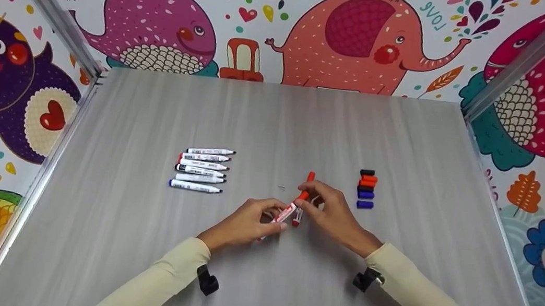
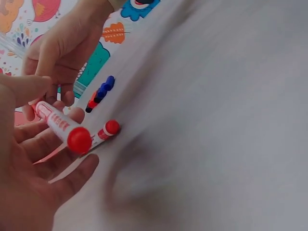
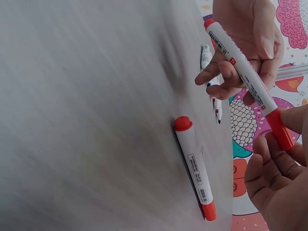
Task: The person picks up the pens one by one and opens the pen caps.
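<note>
My right hand (image 1: 335, 214) pinches the red cap of a white-and-red marker (image 3: 243, 67) between thumb and fingers. The marker slants down toward my left hand (image 1: 247, 221), in the air over the table. In the left wrist view, the left hand's fingers (image 2: 41, 139) are spread loosely around the marker's body without closing on it. A second capped red marker (image 3: 195, 168) lies on the table below the right hand, partly hidden by it in the head view.
Several uncapped white markers (image 1: 200, 171) lie in a column on the left of the grey table (image 1: 276, 127). To the right is a column of loose caps (image 1: 366, 189) in black, red and blue. Metal posts (image 1: 532, 61) and patterned walls border the table.
</note>
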`<act>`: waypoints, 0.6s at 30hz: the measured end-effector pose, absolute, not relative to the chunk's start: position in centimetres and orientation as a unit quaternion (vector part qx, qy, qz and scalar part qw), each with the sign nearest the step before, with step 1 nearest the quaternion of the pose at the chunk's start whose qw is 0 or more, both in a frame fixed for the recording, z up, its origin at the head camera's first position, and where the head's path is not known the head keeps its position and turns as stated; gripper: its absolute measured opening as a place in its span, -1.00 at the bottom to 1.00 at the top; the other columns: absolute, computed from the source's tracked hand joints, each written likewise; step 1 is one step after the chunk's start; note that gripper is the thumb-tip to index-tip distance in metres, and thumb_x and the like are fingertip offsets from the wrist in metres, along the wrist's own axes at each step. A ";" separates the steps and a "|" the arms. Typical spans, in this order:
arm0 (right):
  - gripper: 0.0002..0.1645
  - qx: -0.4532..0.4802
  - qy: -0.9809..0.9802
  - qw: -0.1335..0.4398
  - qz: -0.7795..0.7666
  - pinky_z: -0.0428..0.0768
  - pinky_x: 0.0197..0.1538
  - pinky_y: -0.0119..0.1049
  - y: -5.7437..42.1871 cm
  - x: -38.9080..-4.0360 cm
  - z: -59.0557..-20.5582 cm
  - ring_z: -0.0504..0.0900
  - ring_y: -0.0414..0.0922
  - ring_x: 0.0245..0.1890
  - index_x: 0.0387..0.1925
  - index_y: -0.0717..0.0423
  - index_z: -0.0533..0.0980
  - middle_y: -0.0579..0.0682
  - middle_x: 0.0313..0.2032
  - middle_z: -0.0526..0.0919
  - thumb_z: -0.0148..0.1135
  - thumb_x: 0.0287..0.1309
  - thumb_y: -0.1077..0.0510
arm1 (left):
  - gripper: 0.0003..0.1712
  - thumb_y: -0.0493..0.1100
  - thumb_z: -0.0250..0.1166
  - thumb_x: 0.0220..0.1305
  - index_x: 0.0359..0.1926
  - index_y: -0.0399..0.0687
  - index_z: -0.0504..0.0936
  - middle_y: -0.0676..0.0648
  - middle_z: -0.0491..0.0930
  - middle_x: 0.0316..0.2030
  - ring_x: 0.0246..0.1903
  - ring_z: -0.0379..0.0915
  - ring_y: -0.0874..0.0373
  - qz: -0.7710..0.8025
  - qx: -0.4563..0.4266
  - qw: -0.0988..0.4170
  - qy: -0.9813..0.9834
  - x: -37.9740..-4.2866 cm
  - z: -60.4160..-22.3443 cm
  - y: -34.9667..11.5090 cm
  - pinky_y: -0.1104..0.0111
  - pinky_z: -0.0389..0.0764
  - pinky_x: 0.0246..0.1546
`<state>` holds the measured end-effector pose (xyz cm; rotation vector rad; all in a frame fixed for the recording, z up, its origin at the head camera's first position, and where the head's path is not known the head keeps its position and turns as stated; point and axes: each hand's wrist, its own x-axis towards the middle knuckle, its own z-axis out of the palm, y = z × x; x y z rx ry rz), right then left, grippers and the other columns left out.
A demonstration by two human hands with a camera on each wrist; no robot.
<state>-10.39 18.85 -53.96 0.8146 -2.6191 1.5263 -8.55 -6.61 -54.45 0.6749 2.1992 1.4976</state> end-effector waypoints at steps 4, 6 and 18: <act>-0.63 0.272 -0.838 0.006 0.473 0.70 -0.07 -0.27 19.0 -10.2 -54.2 0.67 -0.15 -0.17 0.17 0.16 0.65 -0.06 -0.08 0.77 0.50 0.42 0.17 | -0.61 -0.14 0.46 0.50 0.22 -0.24 0.72 0.07 0.78 -0.15 -0.13 0.66 0.15 0.521 0.250 0.185 0.794 -8.8 -54.6 -6.6 0.17 0.66 0.04; -0.63 0.276 -0.840 0.004 0.468 0.69 -0.08 -0.29 19.0 -10.0 -54.3 0.66 -0.16 -0.17 0.17 0.16 0.64 -0.06 -0.08 0.76 0.49 0.42 0.18 | -0.65 -0.15 0.45 0.50 0.18 -0.24 0.74 0.05 0.77 -0.18 -0.16 0.65 0.13 0.515 0.255 0.180 0.798 -8.8 -54.4 -6.6 0.23 0.66 -0.02; -0.67 0.298 -0.839 0.000 0.456 0.67 -0.13 -0.31 19.3 -9.8 -54.2 0.66 -0.18 -0.20 0.11 0.14 0.67 -0.07 -0.11 0.73 0.52 0.37 0.28 | -0.75 -0.15 0.48 0.48 0.07 -0.15 0.82 -0.03 0.78 -0.13 -0.14 0.60 0.14 0.399 0.289 0.097 0.865 -9.7 -53.0 -6.4 0.21 0.66 -0.05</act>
